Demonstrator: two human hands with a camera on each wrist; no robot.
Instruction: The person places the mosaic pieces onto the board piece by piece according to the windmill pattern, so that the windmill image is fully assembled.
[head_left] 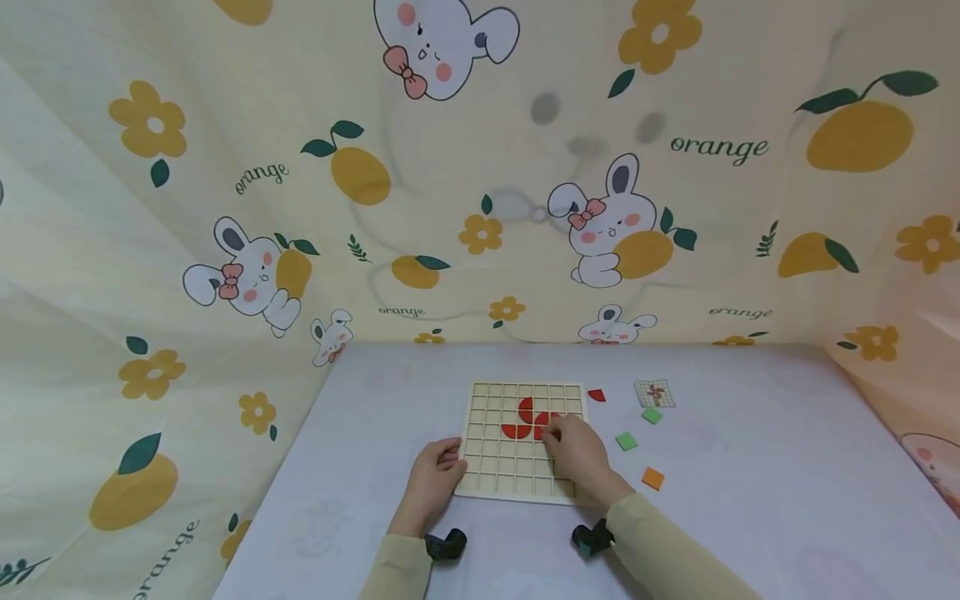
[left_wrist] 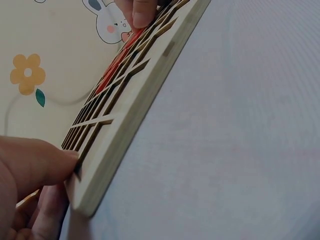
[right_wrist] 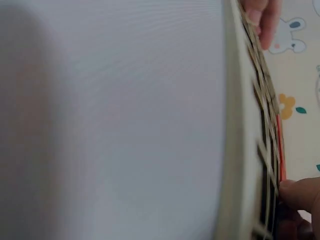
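A pale wooden grid board (head_left: 498, 479) lies on the table, with several red quarter-circle pieces (head_left: 516, 431) set in its middle cells. My left hand (head_left: 435, 479) grips the board's left edge, its thumb (left_wrist: 55, 160) on top near the corner and the other fingers at the side. Over the board's right half is my right hand (head_left: 577, 450), with thumb and fingertips pinching a red quarter-circle piece (head_left: 540, 432) at a middle cell. The fingers partly cover that piece. In the right wrist view, the right thumb (right_wrist: 297, 192) meets the red pieces at the grid.
Right of the board lie a loose red quarter-circle piece (head_left: 597, 396), two green square tiles (head_left: 626, 442) and an orange square tile (head_left: 653, 478). A small card (head_left: 655, 393) with a pinwheel pattern on a grid sits farther back. A printed curtain (head_left: 450, 250) hangs behind the table.
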